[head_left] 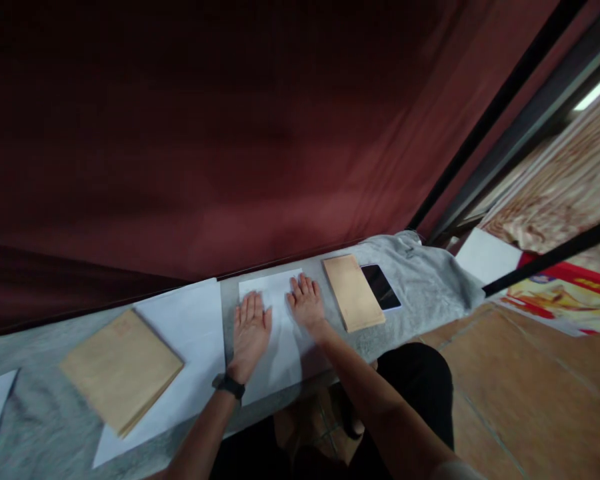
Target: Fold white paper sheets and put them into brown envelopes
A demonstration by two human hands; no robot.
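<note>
My left hand (250, 331) lies flat and open on a white sheet of paper (280, 347) on the grey cloth-covered table (40, 413). A black watch sits on that wrist. My right hand (306, 301) rests flat and open on the same sheet, a little farther back and to the right. Neither hand holds anything. Just right of my right hand lies a stack of brown envelopes (353, 291).
A second stack of brown envelopes (121, 369) lies on a larger white sheet (190, 320) at the left. A dark phone (381, 286) lies right of the near envelope stack. A dark red curtain (205, 133) hangs behind the table. Tiled floor (530, 387) is at the right.
</note>
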